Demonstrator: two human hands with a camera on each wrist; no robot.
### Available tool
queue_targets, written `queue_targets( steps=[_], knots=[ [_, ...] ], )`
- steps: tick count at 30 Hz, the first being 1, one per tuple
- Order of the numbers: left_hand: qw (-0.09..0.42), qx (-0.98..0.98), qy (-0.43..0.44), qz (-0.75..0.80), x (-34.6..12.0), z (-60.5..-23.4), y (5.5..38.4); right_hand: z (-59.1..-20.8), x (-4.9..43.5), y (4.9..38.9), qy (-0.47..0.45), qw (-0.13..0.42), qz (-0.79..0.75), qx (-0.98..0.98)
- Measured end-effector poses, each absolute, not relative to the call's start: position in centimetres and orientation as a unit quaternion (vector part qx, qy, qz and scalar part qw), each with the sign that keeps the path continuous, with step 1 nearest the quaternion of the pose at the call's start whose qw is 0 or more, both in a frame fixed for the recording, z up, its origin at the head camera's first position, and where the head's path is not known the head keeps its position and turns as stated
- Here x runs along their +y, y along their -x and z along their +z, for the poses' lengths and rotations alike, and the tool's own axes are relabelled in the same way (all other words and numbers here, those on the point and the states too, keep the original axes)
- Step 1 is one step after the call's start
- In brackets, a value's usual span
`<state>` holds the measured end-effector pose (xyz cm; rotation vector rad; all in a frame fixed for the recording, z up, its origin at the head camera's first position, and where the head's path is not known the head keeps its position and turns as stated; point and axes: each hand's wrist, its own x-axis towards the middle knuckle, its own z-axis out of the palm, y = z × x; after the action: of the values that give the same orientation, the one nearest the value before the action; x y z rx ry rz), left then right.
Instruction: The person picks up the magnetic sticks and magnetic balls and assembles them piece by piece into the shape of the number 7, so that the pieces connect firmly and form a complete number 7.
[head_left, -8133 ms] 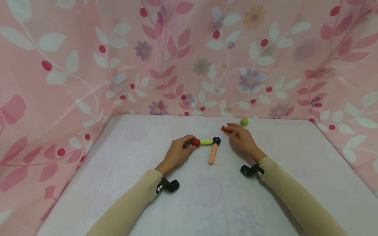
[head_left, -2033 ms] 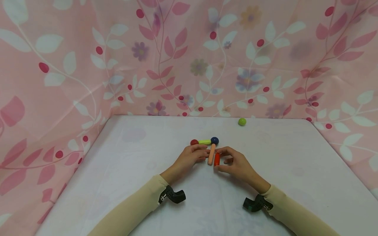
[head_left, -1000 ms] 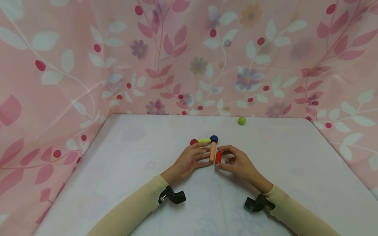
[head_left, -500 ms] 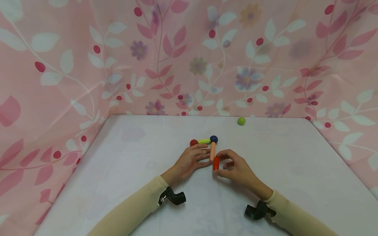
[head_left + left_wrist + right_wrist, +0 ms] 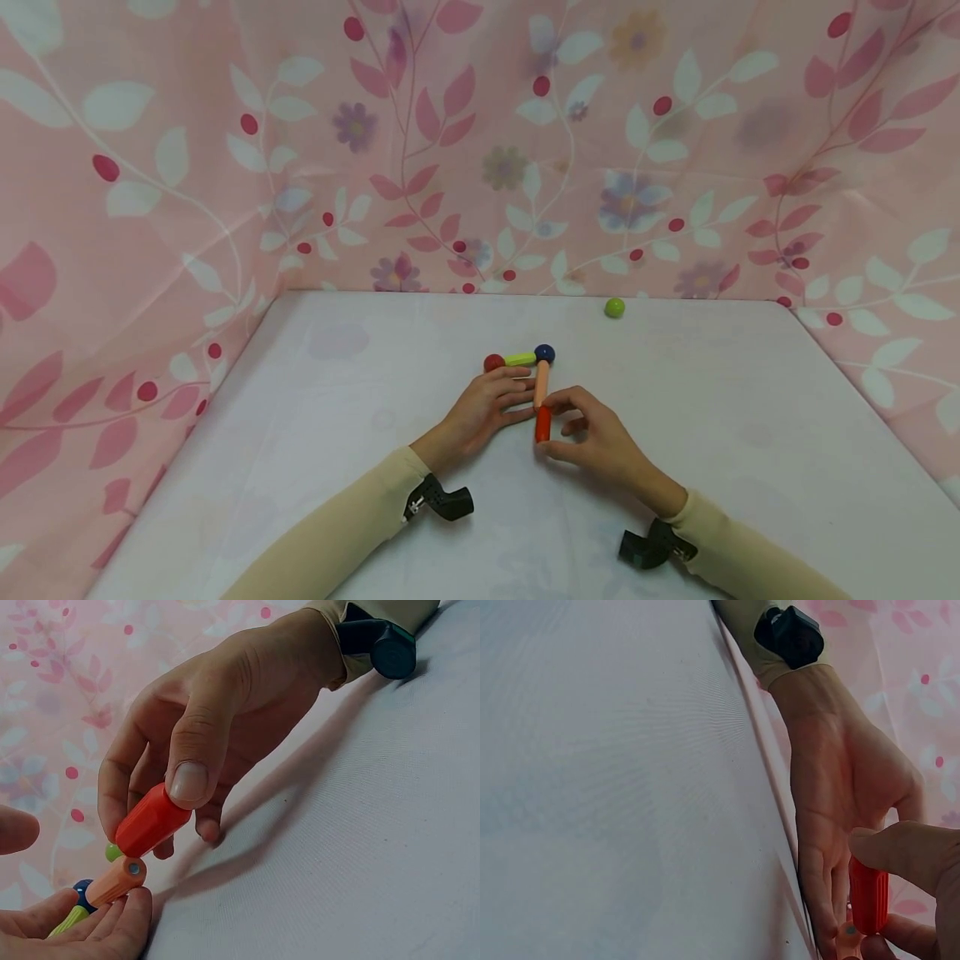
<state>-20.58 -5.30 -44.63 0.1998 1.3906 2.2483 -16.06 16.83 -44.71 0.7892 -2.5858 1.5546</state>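
Note:
A red magnetic rod (image 5: 543, 425) is pinched between the thumb and fingers of my right hand (image 5: 600, 437). It stands near the front end of a peach rod (image 5: 542, 382); in the left wrist view the red rod (image 5: 154, 821) slants close over the peach rod's silvery end (image 5: 133, 868), and I cannot tell whether they touch. My left hand (image 5: 474, 414) has its fingers extended against the peach rod's left side, thumb apart. A dark blue ball (image 5: 544, 354) joins the peach rod to a yellow-green rod (image 5: 520, 359), which ends at a red ball (image 5: 493, 362).
A bright green ball (image 5: 615, 307) lies near the back edge of the white-covered table (image 5: 360, 333). Pink floral cloth (image 5: 450, 167) hangs behind and at both sides. Black wrist cameras (image 5: 442, 500) sit on both sleeves.
My left hand has gone from the red ball to the peach rod. The red rod came nearer in my right hand, then slid from beside the peach rod to its front end.

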Motion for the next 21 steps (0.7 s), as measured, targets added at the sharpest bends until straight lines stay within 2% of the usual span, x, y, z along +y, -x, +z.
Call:
queue_targets(
  steps=[21],
  knots=[
    [0.243,0.517,-0.079,0.817,-5.3,-44.55,20.44,-45.38,16.5,16.1,-0.258,0.017,0.493,-0.831]
  ],
)
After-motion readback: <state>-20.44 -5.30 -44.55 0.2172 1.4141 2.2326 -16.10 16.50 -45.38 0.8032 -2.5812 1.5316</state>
